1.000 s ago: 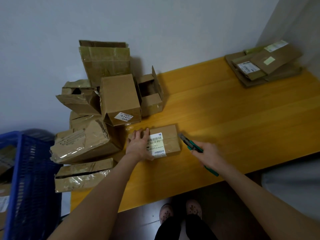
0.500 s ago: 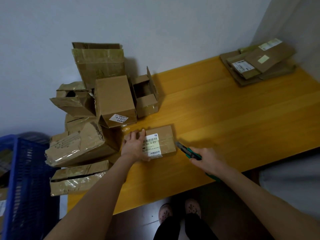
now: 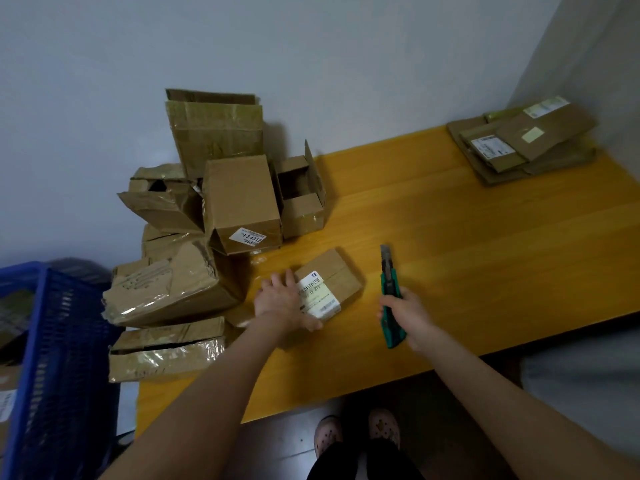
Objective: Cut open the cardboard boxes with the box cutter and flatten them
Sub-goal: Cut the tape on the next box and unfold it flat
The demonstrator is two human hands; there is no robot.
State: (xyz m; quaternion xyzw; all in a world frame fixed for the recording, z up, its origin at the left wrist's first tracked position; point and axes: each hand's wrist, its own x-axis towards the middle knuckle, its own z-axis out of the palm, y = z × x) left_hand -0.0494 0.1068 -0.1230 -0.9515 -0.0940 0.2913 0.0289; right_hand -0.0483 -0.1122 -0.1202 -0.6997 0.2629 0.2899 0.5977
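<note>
Blue plastic mesh crate (image 3: 62, 341) at nine o'clock held cardboard (image 3: 14, 306). Left hand (image 3: 277, 301) lay flat on the small labelled brown cardboard box (image 3: 336, 271); right hand (image 3: 405, 313) clenched the green box cutter (image 3: 389, 282).

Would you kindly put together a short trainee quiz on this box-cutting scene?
1. True or false: the box cutter blade touches the small labelled box.
2. Where does the flattened cardboard stack lie? A) at the far right corner of the table; B) on a shelf; C) on a chair.
3. Fill in: the ___ hand grips the box cutter.
Key: 1 false, they are apart. 2 A. 3 right hand; the left hand rests on the small labelled box.
</note>
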